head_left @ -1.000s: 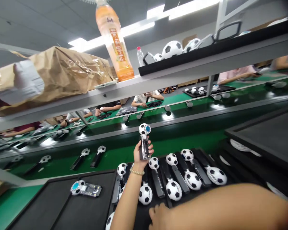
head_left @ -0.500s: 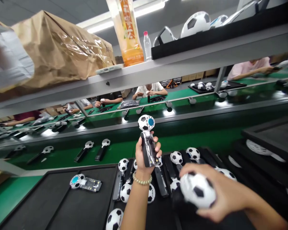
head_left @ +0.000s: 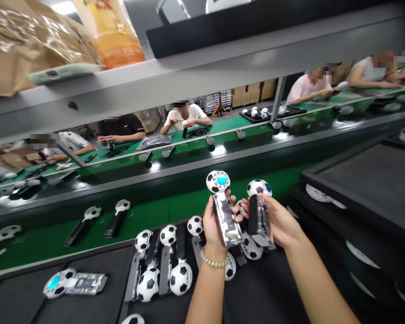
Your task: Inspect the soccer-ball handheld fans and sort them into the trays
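Observation:
My left hand [head_left: 212, 231], with a beaded bracelet at its wrist, grips a football-headed handheld device [head_left: 227, 220] upright. Its dark handle has a clear, shiny face, and a bright blue disc sits on the ball. Close beside it, my right hand [head_left: 283, 220] is closed around a second football-headed device [head_left: 254, 213], also upright, with clear film or plastic on its handle. Below both hands, a black tray [head_left: 256, 297] carries rows of similar devices, such as this one [head_left: 168, 236]. Another device with a blue disc [head_left: 67, 283] lies on its side on the left tray.
Stacked black trays [head_left: 361, 175] rise at the right. Beyond the trays, a green conveyor [head_left: 168, 207] carries several devices. A metal shelf [head_left: 189, 81] crosses above, bearing a phone [head_left: 64, 73] and an orange drink bottle [head_left: 113, 36]. Several people work at the far bench.
My right hand has raised its device from above the tray and turned it upright beside the left one. The view has shifted right, with the shelf items moving left in the picture.

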`<state>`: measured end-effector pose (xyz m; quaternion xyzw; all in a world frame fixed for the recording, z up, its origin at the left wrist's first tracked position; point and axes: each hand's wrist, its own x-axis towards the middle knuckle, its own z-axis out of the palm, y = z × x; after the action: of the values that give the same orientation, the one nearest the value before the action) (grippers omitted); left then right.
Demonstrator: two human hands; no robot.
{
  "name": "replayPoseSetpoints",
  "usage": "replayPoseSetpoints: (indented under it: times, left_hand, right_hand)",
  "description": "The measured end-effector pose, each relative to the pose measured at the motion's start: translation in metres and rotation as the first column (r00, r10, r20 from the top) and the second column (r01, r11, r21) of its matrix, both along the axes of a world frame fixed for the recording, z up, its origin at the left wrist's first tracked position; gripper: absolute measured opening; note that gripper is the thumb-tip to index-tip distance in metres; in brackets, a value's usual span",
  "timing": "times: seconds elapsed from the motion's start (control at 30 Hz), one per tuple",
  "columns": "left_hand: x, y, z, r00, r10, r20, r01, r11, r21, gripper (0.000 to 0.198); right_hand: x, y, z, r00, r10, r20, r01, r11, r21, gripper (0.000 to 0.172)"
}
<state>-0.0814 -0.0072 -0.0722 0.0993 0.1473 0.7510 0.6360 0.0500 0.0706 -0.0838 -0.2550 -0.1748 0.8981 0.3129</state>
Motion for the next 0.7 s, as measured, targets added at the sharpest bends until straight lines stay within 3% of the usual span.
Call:
replayPoseSetpoints:
  times: [0.1,0.27,0.43,0.53,0.7]
  left_hand:
    - [0.002,0.006,-0.006,1.000,-0.026,0.017,0.026,1.000,-0.012,0.041]
    - [0.002,0.004,-0.003,0.999,-0.034,-0.024,0.034,0.999,-0.019,0.042]
    - [0.002,-0.002,0.005,0.994,0.027,-0.110,-0.031,0.999,-0.034,0.041]
    - [-0.001,-0.006,0.008,0.987,0.038,-0.157,-0.053,0.994,-0.093,0.035]
    - [-0.003,-0.006,0.001,0.978,0.090,-0.190,-0.121,0.981,-0.155,0.016]
  right_hand:
    - [0.003,-0.006,0.006,0.998,0.051,0.024,-0.053,0.994,0.092,0.022]
    - [0.013,-0.008,0.010,0.997,0.018,0.078,-0.040,0.958,0.285,0.028]
    - [0.008,-0.006,0.006,1.000,-0.005,0.017,0.002,0.984,0.179,0.026]
    - [0.002,-0.006,0.003,0.999,0.039,-0.010,-0.038,0.990,0.137,0.027]
    - [-0.008,-0.011,-0.004,0.929,0.065,-0.364,-0.093,0.994,-0.061,0.029]
